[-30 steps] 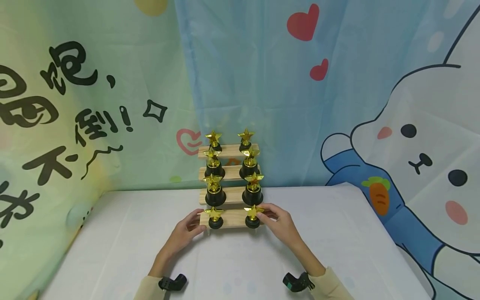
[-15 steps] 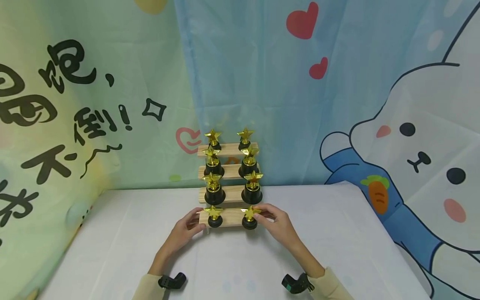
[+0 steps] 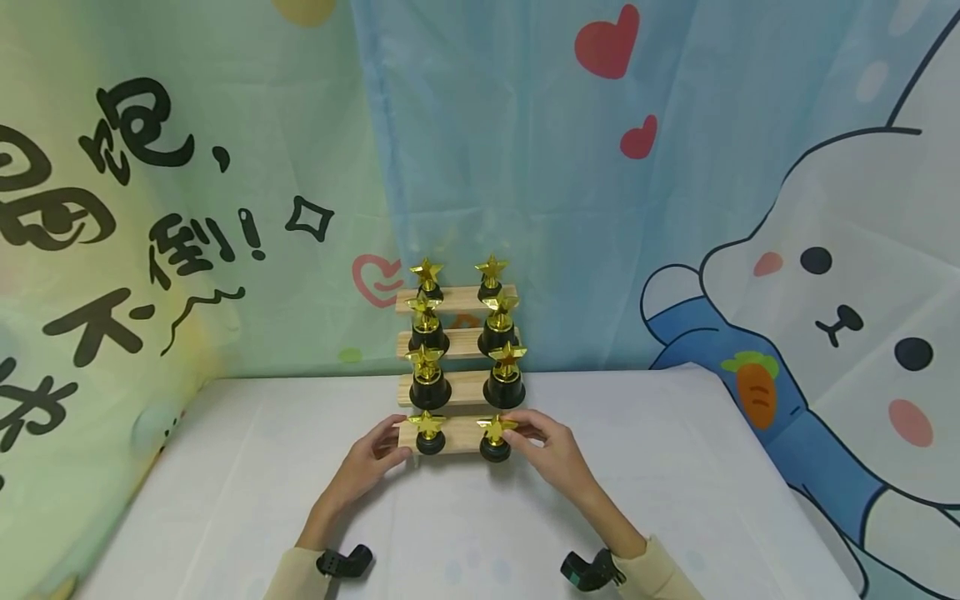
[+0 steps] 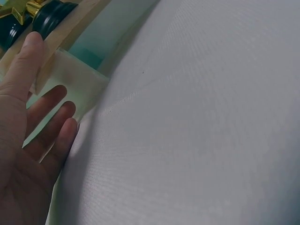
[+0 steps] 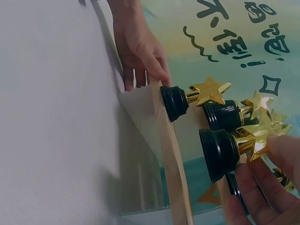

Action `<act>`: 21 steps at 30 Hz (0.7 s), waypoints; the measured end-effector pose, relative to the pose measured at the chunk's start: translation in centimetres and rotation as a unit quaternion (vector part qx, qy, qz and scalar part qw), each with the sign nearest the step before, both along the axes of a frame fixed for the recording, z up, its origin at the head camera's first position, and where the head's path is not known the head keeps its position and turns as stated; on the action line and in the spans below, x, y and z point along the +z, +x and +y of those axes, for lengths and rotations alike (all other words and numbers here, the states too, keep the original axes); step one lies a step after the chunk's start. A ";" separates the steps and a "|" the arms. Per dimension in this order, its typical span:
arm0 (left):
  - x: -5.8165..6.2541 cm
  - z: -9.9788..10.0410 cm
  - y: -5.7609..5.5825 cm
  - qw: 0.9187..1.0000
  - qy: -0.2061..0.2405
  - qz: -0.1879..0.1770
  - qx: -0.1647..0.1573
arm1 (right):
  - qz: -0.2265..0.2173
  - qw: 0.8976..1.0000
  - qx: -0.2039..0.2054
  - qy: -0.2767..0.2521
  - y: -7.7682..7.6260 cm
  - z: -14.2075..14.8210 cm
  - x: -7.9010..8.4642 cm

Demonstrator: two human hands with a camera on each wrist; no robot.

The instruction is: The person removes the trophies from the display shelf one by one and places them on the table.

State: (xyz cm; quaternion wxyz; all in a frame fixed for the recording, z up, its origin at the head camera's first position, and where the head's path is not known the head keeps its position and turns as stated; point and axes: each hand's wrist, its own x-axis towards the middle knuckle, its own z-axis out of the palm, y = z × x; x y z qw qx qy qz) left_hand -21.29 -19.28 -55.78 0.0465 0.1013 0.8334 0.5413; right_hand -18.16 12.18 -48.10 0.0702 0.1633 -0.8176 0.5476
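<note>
At the lowest shelf [image 3: 460,436], I'd brace with my loosely spread left hand [image 3: 365,465] and gently lower the trophy [image 3: 495,448] my right hand [image 3: 553,454] pinches.

The stars [image 5: 255,133] are gold and mirror-glossy, like metal or plated plastic, with smooth facets; the stems [image 5: 243,144] shine alike. The bases [image 5: 216,154] look like smooth black plastic, with a softer gloss. The boards [image 5: 171,159] are pale wood, matt, with grain showing. The panel [image 4: 80,77] looks like smooth, translucent plastic. The tablecloth [image 4: 187,126] is white matt cloth with a fine weave and a faint crease. The backdrop [image 3: 480,125] is printed cloth, softly folded; the sleeves [image 3: 295,577] are matt cloth, the wrist cameras [image 3: 588,572] black plastic
</note>
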 end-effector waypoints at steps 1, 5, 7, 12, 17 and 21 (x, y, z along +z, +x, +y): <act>0.0 0.1 0.0 1.000 -0.003 0.001 0.000 | 0.002 1.000 0.001 0.000 0.1 0.0 0.0; 0.1 0.3 0.1 1.000 -0.009 0.007 0.005 | -0.001 1.000 0.002 -0.003 0.2 -0.1 0.0; 0.1 0.3 0.1 1.000 -0.011 0.011 0.005 | -0.007 1.000 0.001 -0.004 0.3 -0.2 0.1; 0.0 0.1 0.0 1.000 -0.007 0.015 0.000 | -0.010 1.000 0.001 -0.008 0.4 -0.5 0.0; -0.2 -0.1 -0.1 1.000 0.005 0.008 -0.003 | -0.007 1.000 0.006 -0.007 0.6 -0.7 -0.2; -0.3 -0.1 -0.2 1.000 0.006 -0.004 0.002 | -0.010 1.000 0.012 -0.014 0.7 -0.9 -0.2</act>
